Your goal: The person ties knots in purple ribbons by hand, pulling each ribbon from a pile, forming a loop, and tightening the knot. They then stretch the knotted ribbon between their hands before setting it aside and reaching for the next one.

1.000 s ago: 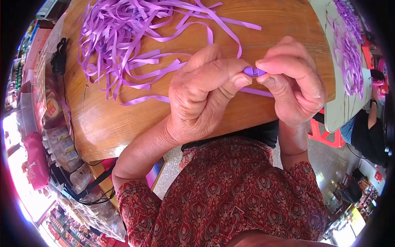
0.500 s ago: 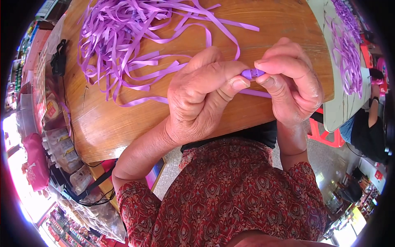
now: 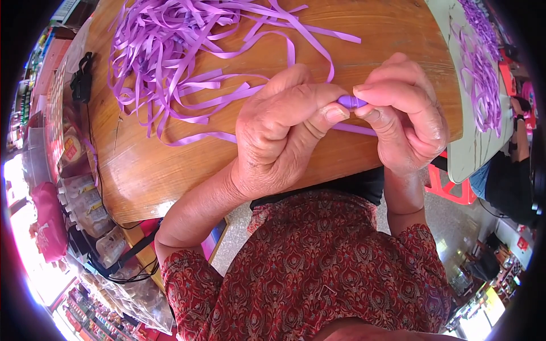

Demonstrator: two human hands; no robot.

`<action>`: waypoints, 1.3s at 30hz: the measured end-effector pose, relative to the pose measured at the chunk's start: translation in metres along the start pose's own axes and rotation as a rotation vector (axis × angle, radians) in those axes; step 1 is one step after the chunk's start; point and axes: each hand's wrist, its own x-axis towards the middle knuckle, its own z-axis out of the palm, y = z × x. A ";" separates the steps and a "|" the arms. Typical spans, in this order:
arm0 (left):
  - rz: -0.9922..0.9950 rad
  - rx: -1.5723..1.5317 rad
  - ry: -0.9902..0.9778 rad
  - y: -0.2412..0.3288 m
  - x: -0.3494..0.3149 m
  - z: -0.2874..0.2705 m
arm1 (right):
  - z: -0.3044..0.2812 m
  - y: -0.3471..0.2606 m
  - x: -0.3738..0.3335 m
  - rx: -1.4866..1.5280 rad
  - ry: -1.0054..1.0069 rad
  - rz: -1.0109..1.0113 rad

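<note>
A small purple plastic clasp (image 3: 352, 102) is held between my two hands, above the table's near side. My left hand (image 3: 284, 128) pinches its left end between thumb and forefinger. The thumb and forefinger of my right hand (image 3: 408, 111) grip its right end. The clasp's two halves sit together in a rounded shape with a thin line across the middle. A flat purple ribbon (image 3: 354, 129) shows just below the fingers. Beyond my left hand lies a large tangled heap of purple ribbons (image 3: 165, 51), some loose ends reaching toward my hands.
The wooden table (image 3: 153, 182) has a curved edge. At right, a pale marbled table (image 3: 463, 159) bears more purple ribbons (image 3: 483, 96), with another person's arm (image 3: 522, 139) beside it. Left stand bagged goods (image 3: 85, 207) and a black cable (image 3: 82, 79). A red stool (image 3: 452, 190) is below right.
The clasp's two halves have come together; the gap with prongs seen between them has closed to a thin line. Both hands have shifted very slightly right.
</note>
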 end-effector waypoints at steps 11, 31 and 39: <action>0.043 0.143 0.026 -0.002 -0.001 0.004 | -0.004 0.002 0.002 -0.120 -0.047 -0.085; -0.057 0.021 -0.166 0.002 0.009 -0.007 | -0.031 0.004 0.022 -0.071 -0.385 -0.128; -0.130 -0.009 -0.092 0.003 0.004 -0.005 | -0.018 0.008 0.014 -0.032 -0.249 -0.031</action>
